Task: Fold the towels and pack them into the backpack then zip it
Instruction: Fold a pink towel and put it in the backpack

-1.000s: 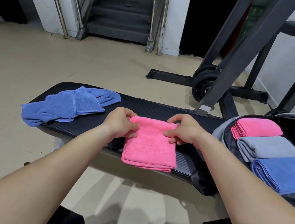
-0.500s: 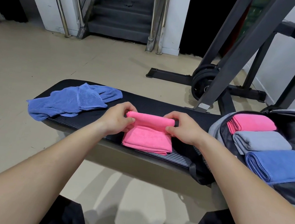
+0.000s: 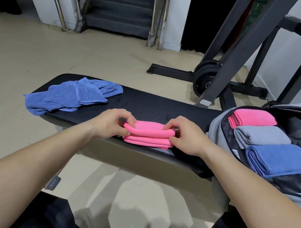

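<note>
A pink towel [image 3: 148, 134] lies on the black bench pad [image 3: 156, 107], folded into a narrow thick stack. My left hand [image 3: 111, 123] pinches its left end and my right hand [image 3: 185, 135] pinches its right end, holding the top fold over the layers below. A crumpled blue towel [image 3: 72, 97] lies unfolded at the bench's left end. The grey backpack [image 3: 218, 127] lies open at the right, with a folded pink towel [image 3: 253, 118], a grey towel [image 3: 260, 136] and a blue towel [image 3: 278, 159] packed side by side inside.
A dark steel rack frame [image 3: 235, 48] with weight plates [image 3: 205, 77] stands behind the bench. Stairs with metal railings [image 3: 121, 4] are at the back. Beige floor [image 3: 39, 53] lies to the left and beyond the bench. My knees are below.
Both hands rolled the pink towel's far edge toward me over the stack, making it half as deep. The view shifted slightly; the blue towel and backpack stayed put.
</note>
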Demonstrator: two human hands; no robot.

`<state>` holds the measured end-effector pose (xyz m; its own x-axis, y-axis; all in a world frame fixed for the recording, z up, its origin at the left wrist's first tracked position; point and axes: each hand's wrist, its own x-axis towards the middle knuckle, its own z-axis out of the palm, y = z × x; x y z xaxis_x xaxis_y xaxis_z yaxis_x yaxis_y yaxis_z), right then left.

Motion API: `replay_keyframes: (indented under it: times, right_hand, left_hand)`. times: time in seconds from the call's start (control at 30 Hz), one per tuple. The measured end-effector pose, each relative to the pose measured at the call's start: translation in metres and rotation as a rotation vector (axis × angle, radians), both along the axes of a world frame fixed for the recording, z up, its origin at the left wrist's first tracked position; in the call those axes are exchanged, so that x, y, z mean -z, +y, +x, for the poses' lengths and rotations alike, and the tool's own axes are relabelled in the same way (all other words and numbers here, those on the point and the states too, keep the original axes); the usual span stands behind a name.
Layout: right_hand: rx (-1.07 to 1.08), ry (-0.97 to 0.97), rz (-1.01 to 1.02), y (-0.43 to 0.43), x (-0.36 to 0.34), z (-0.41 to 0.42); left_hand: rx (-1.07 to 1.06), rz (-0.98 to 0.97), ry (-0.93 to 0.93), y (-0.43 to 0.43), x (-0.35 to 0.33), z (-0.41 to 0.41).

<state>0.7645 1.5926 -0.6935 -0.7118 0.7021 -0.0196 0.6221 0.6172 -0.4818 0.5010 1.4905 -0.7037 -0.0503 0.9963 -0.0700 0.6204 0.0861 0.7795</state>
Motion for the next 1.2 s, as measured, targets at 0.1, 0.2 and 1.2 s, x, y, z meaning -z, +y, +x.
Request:
replay_keyframes:
  times: [0.1,0.2,1.2]
  right_hand:
    - [0.003,-0.018,0.007,-0.007,0.0,-0.001]
    - [0.059,-0.048,0.04,-0.01,0.001,-0.008]
    - [0.147,-0.287,0.139,-0.006,0.045,-0.059]
  left_hand:
    - [0.029,0.02,0.094,0.0,0.001,0.001]
    - [0.078,0.005,0.226,0.001,-0.002,0.003]
    - [-0.289,-0.084,0.596,0.037,0.047,0.064]
